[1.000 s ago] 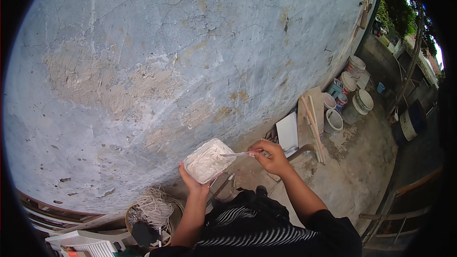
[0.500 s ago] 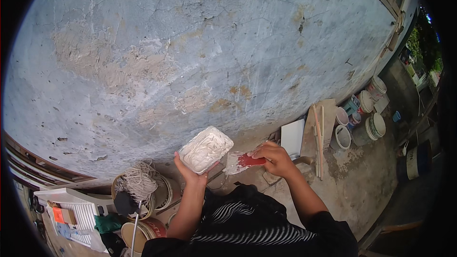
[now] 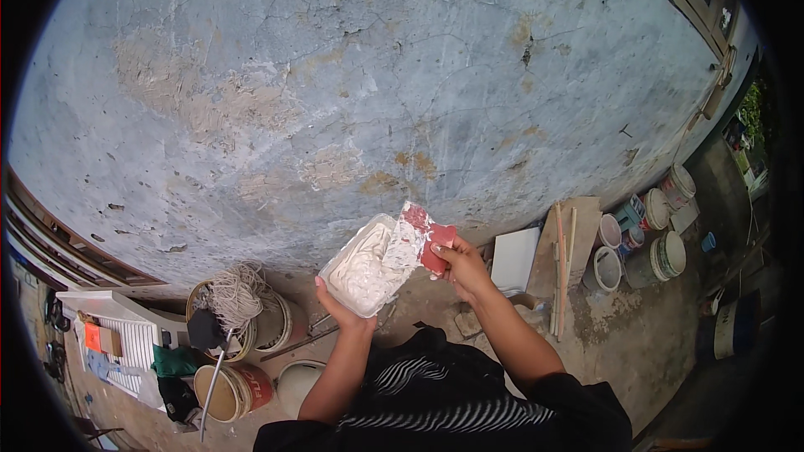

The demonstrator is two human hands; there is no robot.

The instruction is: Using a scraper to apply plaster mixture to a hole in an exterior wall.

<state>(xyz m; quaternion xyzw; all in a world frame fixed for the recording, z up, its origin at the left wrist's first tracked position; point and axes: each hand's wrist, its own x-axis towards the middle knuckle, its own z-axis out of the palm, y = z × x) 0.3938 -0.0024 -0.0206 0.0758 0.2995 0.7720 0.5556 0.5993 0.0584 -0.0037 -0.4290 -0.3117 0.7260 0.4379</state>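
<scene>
Putty tray [image 3: 366,270], a shallow white container of soft white paste, rests on the upturned left hand [image 3: 339,308], fingers cupped under its base, before the weathered blue-grey wall [image 3: 402,92]. The right hand [image 3: 463,266] pinches the red scraper [image 3: 425,238], blade laid across the tray's rim. Tray probably light and flexible, best supported from beneath; paste sticky.

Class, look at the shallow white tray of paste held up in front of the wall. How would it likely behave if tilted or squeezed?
The white tray looks thin-walled, so it probably flexes if squeezed. It rests on the left hand from below, suggesting it needs support. The white paste is heaped, so it seems thick and would likely slump rather than pour. The red scraper in the right hand appears stiff.
</scene>
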